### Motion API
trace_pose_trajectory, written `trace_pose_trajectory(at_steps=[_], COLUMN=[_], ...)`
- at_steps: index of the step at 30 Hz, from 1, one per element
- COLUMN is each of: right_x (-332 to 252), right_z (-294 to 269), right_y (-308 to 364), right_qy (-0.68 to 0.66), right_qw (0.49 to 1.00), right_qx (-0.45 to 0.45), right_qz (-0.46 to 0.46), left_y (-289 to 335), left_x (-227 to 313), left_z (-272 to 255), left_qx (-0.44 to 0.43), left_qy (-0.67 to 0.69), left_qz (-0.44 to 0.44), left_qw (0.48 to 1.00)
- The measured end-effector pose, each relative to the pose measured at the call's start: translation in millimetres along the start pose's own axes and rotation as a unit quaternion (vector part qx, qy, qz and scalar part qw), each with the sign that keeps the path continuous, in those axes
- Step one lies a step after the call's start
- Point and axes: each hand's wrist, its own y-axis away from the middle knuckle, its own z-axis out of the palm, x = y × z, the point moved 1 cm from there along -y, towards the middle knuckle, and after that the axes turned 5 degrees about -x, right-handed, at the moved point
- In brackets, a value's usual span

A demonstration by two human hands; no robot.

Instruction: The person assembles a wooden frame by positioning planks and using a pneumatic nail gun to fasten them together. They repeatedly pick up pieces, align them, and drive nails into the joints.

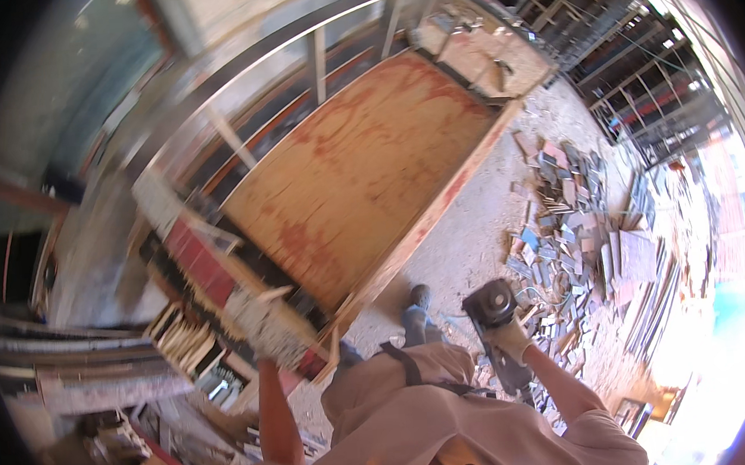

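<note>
Wood scrap pile (574,218), steel scaffolding (628,50)

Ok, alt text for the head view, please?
The right hand holds a dark power saw low at the person's side, while the gloved left hand grips the corner of a large plywood board on a bench. Offcuts litter the ground.

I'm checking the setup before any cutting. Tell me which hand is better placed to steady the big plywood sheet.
Left, probably. The gloved left hand is already at the near corner of the plywood sheet, while the right hand grips a dark power tool held away from the sheet, over the gravel.
</note>
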Motion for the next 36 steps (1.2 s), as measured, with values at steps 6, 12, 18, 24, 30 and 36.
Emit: trace_pose_trajectory(at_steps=[6,12,18,24,30,36], right_x=[181,253,235,143,10,-151], right_z=[-64,-158,-266,-409,-561,-689], right_y=[-48,-79,-172,-273,-401,-678], right_qy=[-0.046,-0.263,-0.343,-0.262,-0.141,0.192], right_qw=[0.991,0.938,0.900,0.947,0.987,0.980], right_qx=[0.052,-0.004,-0.049,-0.013,-0.020,-0.010], right_qz=[0.113,0.225,0.265,0.184,0.074,-0.043], left_y=[102,205,72,21,10,7], left_x=[-87,15,285,389,392,421], left_z=[36,193,394,584,620,639], left_qx=[-0.051,-0.286,-0.108,-0.315,-0.423,-0.440], left_qy=[-0.238,-0.407,-0.033,-0.269,-0.332,-0.437], left_qz=[-0.334,0.097,0.138,0.179,0.041,-0.041], left_qw=[0.910,0.862,0.984,0.893,0.842,0.784])
